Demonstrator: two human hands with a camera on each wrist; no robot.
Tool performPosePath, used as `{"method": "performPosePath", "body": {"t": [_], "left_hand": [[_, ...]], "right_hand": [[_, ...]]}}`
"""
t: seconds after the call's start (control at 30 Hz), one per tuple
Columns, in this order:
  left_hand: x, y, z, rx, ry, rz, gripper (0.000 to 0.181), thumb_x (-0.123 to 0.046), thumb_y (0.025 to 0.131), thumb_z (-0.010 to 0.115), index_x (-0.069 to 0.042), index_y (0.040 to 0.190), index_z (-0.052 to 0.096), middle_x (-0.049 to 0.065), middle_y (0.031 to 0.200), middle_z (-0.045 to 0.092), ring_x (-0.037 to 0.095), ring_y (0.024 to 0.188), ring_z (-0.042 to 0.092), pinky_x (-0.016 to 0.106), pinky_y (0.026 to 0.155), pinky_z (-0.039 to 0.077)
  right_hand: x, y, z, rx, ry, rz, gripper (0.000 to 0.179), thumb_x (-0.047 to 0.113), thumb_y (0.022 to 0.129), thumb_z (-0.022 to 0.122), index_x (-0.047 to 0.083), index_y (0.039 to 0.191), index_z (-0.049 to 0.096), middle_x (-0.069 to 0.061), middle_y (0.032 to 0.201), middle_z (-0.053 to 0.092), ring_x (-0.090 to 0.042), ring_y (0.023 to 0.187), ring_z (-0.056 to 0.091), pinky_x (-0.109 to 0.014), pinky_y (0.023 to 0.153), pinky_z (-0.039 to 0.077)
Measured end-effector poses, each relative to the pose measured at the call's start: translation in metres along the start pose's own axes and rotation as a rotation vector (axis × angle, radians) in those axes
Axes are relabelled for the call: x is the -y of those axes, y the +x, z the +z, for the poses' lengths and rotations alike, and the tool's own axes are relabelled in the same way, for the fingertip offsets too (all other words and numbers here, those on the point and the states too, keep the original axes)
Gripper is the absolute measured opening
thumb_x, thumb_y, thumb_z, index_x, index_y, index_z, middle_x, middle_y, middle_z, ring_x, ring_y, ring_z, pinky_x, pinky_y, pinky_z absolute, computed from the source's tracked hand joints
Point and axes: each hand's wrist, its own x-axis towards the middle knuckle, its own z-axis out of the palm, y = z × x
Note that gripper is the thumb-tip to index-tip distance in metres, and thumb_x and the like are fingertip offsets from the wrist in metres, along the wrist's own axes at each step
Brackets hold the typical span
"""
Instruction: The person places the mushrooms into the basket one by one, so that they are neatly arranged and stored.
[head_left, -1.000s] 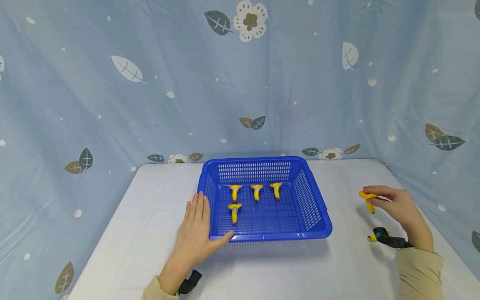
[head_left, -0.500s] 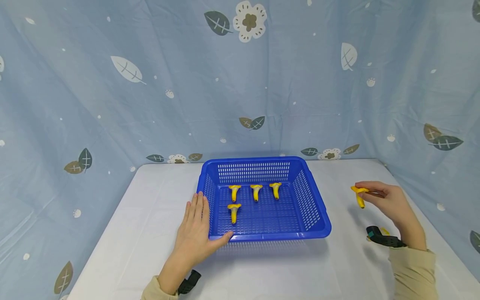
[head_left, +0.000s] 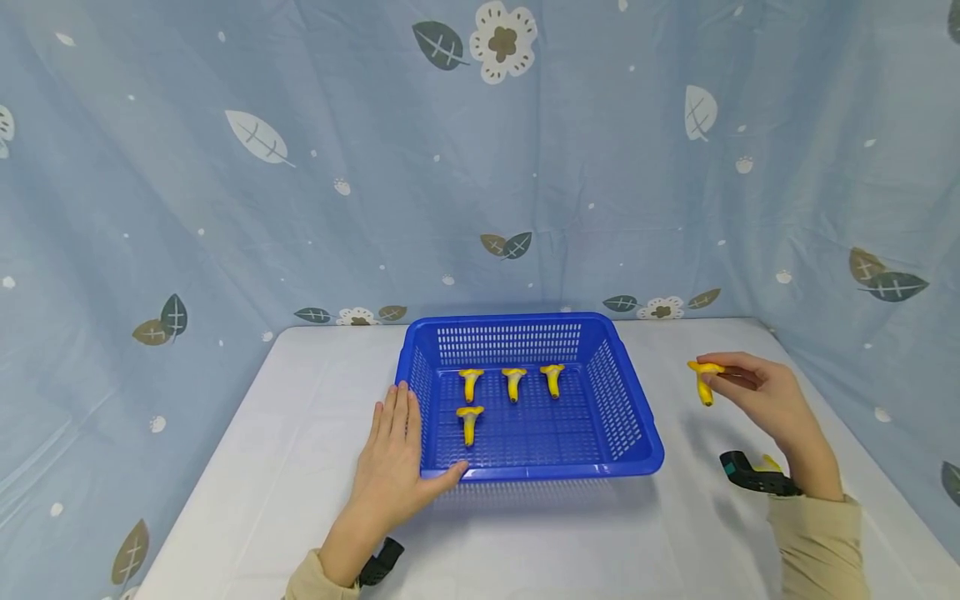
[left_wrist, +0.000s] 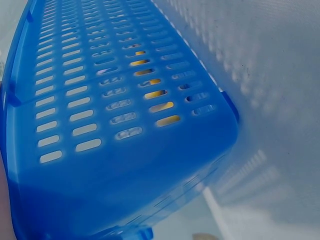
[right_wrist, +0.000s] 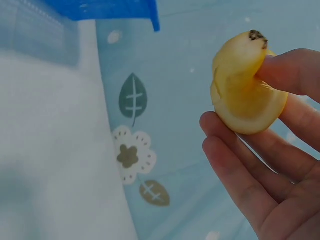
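My right hand pinches a yellow mushroom between thumb and fingers, in the air to the right of the blue basket. In the right wrist view this mushroom shows a dark stem end, with the thumb against its stem. My left hand rests on the basket's near left corner, fingers straight along the left rim and thumb on the front rim. Inside the basket lie several like mushrooms: a back row, with a middle one, and a single one in front at the left.
Another yellow piece lies on the white table, mostly hidden behind the black camera on my right wrist. A blue patterned curtain hangs behind the table and along both sides.
My right hand has moved left and slightly away from me, carrying the mushroom closer to the basket. The left hand and the mushrooms in the basket have stayed put.
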Motion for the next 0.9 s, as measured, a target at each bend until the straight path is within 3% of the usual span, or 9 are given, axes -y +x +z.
{"method": "performPosePath", "body": {"t": [0.57,0.9], "left_hand": [[0.000,0.000,0.001,-0.009,-0.011,0.001,0.120,-0.074,0.079,0.061,0.014,0.151,0.021,0.031,0.160,0.011,0.039,0.150,0.003,0.053,0.121,0.010],[0.001,-0.001,0.002,-0.006,-0.013,-0.001,0.120,-0.075,0.080,0.060,0.014,0.151,0.021,0.031,0.160,0.011,0.039,0.150,0.003,0.052,0.121,0.011]], "right_hand": [[0.040,0.012,0.015,0.023,0.032,-0.057,0.030,0.024,0.094,0.070,0.007,0.119,0.070,0.001,0.109,0.070,0.004,0.094,0.064,-0.012,0.077,0.049],[0.061,0.029,0.030,0.057,0.099,-0.164,0.024,0.018,0.094,0.070,0.006,0.115,0.072,-0.008,0.111,0.071,-0.004,0.097,0.066,-0.013,0.081,0.051]]}}
